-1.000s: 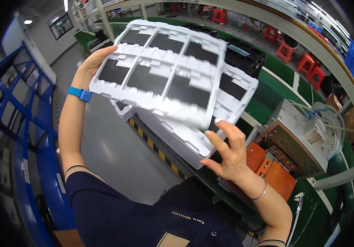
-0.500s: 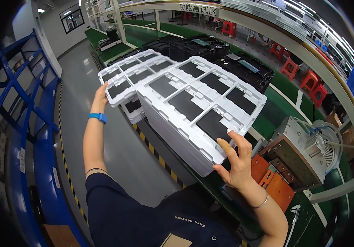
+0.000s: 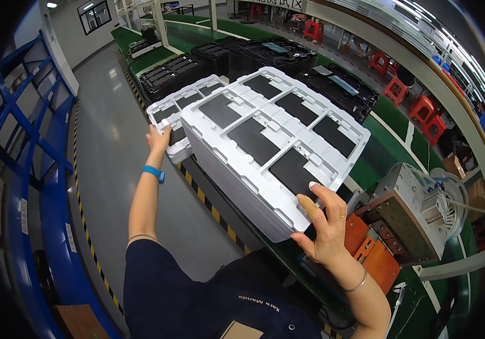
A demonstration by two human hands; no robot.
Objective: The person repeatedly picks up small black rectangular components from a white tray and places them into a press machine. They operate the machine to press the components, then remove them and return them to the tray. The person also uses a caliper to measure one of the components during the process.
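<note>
A tall stack of white plastic trays [image 3: 279,161] stands before me. Its top tray has pockets holding flat dark pieces [image 3: 252,140]. Just left and beyond is a lower stack of similar trays [image 3: 180,151], partly hidden by the tall one. My left hand [image 3: 158,139] is closed on the near left edge of that stack's top tray [image 3: 163,107], thumb on top. My right hand [image 3: 326,223] is at the tall stack's near right corner. Its fingers are spread and bent over the rim, with the thumb low beside the corner.
Black trays [image 3: 273,56] are piled behind on the green bench [image 3: 383,144]. To the right stand a metal fixture with an orange base [image 3: 375,254] and a caliper [image 3: 399,291]. A blue rack [image 3: 33,226] lines the left aisle; red stools [image 3: 395,90] stand beyond the bench.
My left hand has come right and down with the tray, which now lies on the lower stack. Black trays behind it are uncovered. My right hand has stayed at its corner.
</note>
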